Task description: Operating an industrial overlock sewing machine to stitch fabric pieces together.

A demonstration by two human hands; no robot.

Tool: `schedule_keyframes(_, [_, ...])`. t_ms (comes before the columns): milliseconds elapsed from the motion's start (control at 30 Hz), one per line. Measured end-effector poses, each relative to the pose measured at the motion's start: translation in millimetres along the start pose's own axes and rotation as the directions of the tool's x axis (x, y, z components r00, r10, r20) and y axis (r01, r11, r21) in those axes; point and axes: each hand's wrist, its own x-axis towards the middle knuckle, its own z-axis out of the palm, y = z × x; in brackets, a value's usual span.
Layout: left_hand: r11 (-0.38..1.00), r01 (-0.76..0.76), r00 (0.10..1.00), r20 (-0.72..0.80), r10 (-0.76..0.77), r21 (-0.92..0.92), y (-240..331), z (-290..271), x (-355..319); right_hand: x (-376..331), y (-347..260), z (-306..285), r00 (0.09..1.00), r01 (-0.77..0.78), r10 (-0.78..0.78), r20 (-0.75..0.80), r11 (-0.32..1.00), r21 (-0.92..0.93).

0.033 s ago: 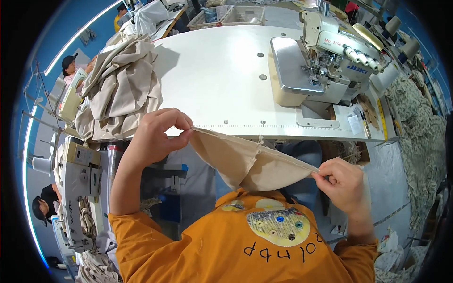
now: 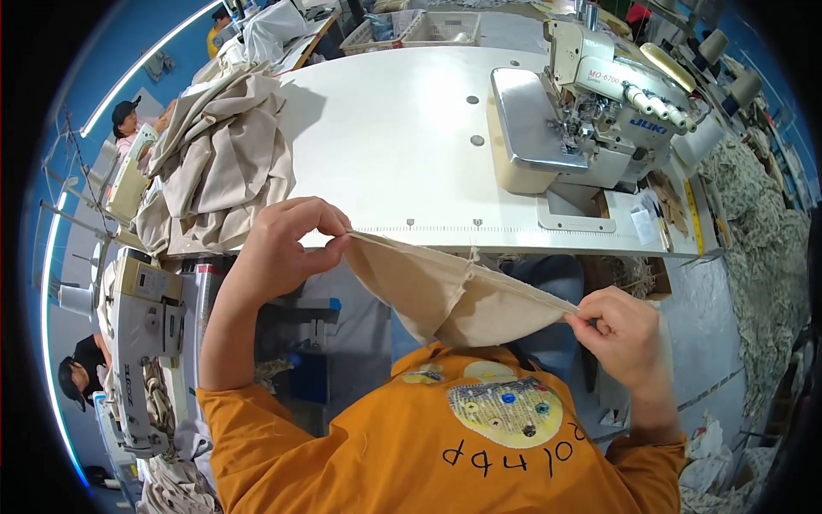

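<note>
A beige fabric piece (image 2: 407,278) is stretched between my two hands, in front of the table's near edge. My left hand (image 2: 295,240) pinches its upper left corner between thumb and fingers. Lower down, at the opposite end, my right hand (image 2: 618,330) grips the other corner with the fingers curled in. A seam with loose threads crosses the cloth near its middle, and the lower part sags toward my orange shirt (image 2: 411,437). The cloth's top edge runs taut and slopes down to the right.
An overlock sewing machine (image 2: 616,111) stands at the right of the white table (image 2: 385,128). Beige cloth (image 2: 227,154) is heaped at the left. Another sewing machine (image 2: 150,343) sits at far left, with fabric scraps (image 2: 753,231) at far right. People work at the left.
</note>
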Motion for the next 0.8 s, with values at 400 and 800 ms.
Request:
schedule_keyframes(400, [0.954, -0.246, 0.969, 0.045, 0.242, 0.172, 7.9, -0.1, 2.6, -6.9, 10.7, 1.7, 0.943, 0.039, -0.069, 0.325, 0.995, 0.096])
schedule_keyframes(800, [0.857, -0.479, 0.877, 0.14, 0.459, 0.189, -0.8, 38.8, -11.3, 1.1, 10.3, -27.9, 0.984, 0.068, -0.015, 0.175, 0.952, -0.3])
